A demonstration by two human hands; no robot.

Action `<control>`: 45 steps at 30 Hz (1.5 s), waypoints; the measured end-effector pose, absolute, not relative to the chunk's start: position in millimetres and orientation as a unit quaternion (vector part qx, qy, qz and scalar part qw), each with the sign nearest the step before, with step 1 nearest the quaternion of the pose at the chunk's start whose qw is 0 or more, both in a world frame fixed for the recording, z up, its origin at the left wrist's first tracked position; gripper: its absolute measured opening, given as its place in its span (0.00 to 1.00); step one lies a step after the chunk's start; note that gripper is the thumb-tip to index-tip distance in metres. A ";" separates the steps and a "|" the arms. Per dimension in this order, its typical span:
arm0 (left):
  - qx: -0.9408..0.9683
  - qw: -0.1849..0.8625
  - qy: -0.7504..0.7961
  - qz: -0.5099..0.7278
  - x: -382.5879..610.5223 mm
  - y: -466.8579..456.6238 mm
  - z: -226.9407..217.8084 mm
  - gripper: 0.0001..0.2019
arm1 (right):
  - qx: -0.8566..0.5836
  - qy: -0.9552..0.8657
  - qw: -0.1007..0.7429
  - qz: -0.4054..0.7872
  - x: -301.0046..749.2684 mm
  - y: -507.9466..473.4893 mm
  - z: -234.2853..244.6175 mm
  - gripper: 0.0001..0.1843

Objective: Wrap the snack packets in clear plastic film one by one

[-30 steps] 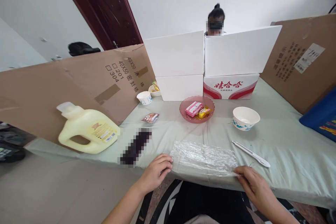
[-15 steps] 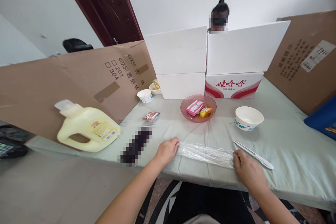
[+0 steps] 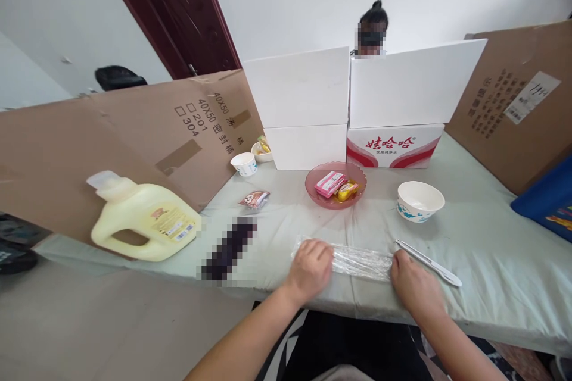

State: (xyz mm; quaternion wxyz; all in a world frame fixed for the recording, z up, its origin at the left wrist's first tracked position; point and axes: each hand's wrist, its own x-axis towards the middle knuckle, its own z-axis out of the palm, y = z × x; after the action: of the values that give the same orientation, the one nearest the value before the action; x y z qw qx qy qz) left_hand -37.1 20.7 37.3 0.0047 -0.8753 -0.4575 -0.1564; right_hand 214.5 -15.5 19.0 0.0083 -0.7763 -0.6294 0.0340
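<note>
A flattened strip of crinkled clear plastic film (image 3: 361, 263) lies near the table's front edge. My left hand (image 3: 311, 268) is closed on it with curled fingers, a little in from its left end, which shows past my knuckles. At the right end, my right hand (image 3: 413, 281) grips the film between thumb and fingers. Just beyond that hand lies a slim white utility knife (image 3: 429, 263), slanting down to the right. Farther back stand a white paper bowl (image 3: 420, 202) and a pink glass dish (image 3: 336, 199) holding pink and yellow packets (image 3: 330, 184).
On the left are a yellow jug (image 3: 145, 220), a small wrapped snack (image 3: 254, 199) and a blurred dark object (image 3: 229, 250). White boxes (image 3: 308, 146) and cardboard panels (image 3: 187, 137) wall the table. A person (image 3: 373, 27) is behind the boxes. A blue container (image 3: 547, 199) stands at right.
My left hand has moved right along the film, from its left end to farther in, and its fingers now curl over it. My right hand stays at the right end. The view shifted slightly.
</note>
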 end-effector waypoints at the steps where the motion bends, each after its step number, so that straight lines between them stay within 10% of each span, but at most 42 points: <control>1: -0.893 -0.016 -0.426 -0.141 -30.3 16.8 32.2 0.16 | -0.777 -0.628 0.010 0.038 215.4 -15.4 18.8 0.15; 6: -0.899 -0.063 -0.430 -0.063 -21.1 11.9 5.8 0.37 | -0.789 -0.608 0.088 -0.015 231.8 -12.6 15.0 0.16; 14: -0.894 -0.069 -0.439 -0.059 -19.9 12.5 6.3 0.36 | -0.482 -0.856 0.167 -0.085 193.2 -11.1 -7.8 0.37; 22: -0.830 -0.055 -0.554 -0.016 -76.7 23.5 12.4 0.31 | -0.551 -0.809 0.168 -0.117 233.7 -41.1 -37.7 0.47; 28: -0.734 0.043 -0.670 -0.103 -78.4 11.7 16.2 0.25 | -0.541 -0.793 0.218 -0.173 255.4 -85.2 -36.6 0.27; 33: -0.856 -0.051 -0.466 -0.217 -7.0 -36.5 14.8 0.16 | -0.526 -0.794 0.281 -0.120 252.0 -107.0 -15.8 0.11; 45: -0.887 -0.316 -0.263 -0.212 -3.2 -39.3 0.7 0.46 | -0.430 -0.810 0.345 0.197 232.5 -58.9 70.4 0.10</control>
State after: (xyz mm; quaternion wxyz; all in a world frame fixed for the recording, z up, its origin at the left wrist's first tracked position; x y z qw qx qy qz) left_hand -3.2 -39.3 0.7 -0.3159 -0.8867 -0.2629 -0.2118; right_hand 232.5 -58.9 70.4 0.3452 -0.4300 -0.8105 0.1974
